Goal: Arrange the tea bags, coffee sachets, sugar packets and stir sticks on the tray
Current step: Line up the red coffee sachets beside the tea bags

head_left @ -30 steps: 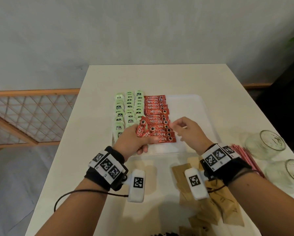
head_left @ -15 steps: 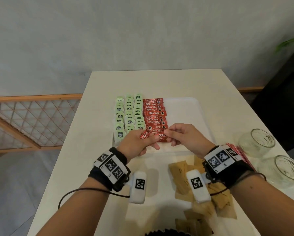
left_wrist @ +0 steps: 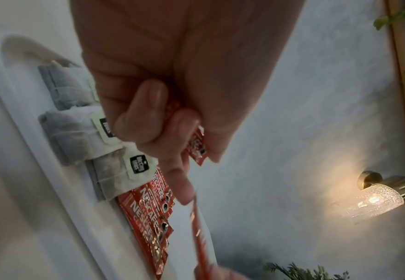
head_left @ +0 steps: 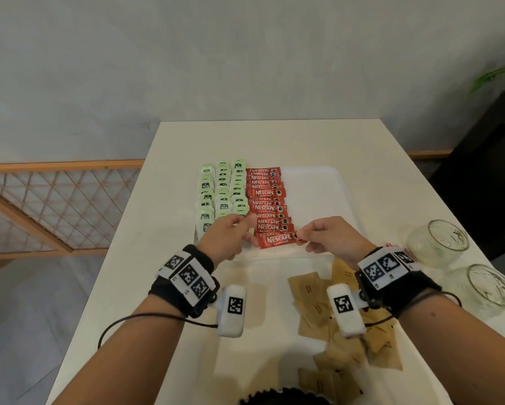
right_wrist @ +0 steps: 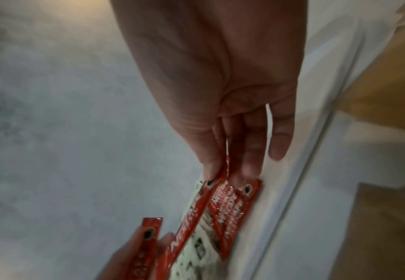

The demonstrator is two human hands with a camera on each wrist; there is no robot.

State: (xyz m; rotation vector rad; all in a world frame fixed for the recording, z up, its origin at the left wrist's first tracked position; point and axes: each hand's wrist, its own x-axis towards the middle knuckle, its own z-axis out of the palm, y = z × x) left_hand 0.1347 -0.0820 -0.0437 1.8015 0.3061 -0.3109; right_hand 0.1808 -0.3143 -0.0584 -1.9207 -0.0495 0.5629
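From the head view, your right hand (head_left: 331, 236) pinches a coffee sachet (head_left: 277, 240) at the near end of the red row on the tray (head_left: 318, 182); lay it square. The left wrist view shows your left hand (left_wrist: 172, 79) gripping spare sachets (left_wrist: 196, 145). In the right wrist view, keep that pinch near the sachet's end.

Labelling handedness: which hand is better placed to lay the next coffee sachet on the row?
Right, probably. The right hand already pinches the sachet at the row's near end on the tray; the left hand grips spares.
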